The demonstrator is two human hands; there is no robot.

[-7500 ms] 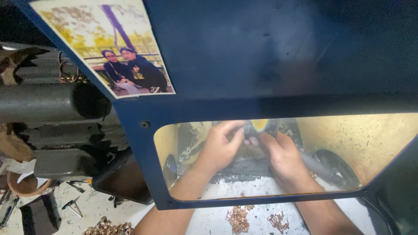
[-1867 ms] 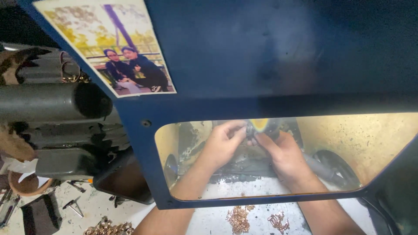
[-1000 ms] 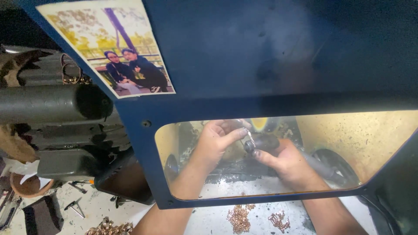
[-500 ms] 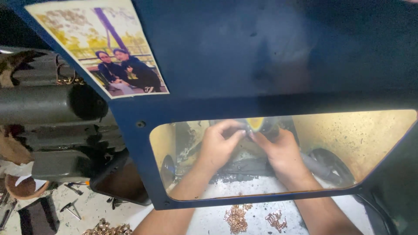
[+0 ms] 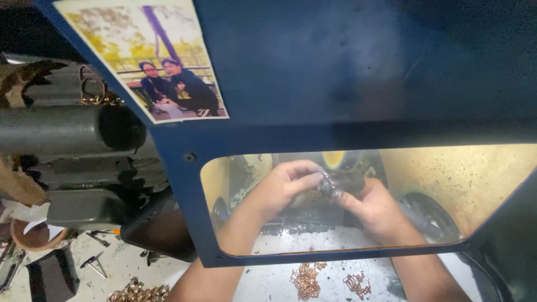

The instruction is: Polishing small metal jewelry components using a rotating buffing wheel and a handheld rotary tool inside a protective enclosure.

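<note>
Through the yellowish window of a dark blue guard panel I see both my hands inside a lit machine bay. My left hand pinches a small dark metal piece between thumb and fingers. My right hand grips the same piece from below and the right. The two hands touch at the piece, just under a yellow-lit part of the machine. My forearms pass under the panel's lower edge.
A photo print is stuck on the panel's upper left. A grey machine body stands at left. Copper-coloured small parts lie on the white bench, with more and hand tools at lower left.
Over the last second my hands parted slightly, then came back together on the small piece. The view has shifted a little; the hands stay in the same spot.
</note>
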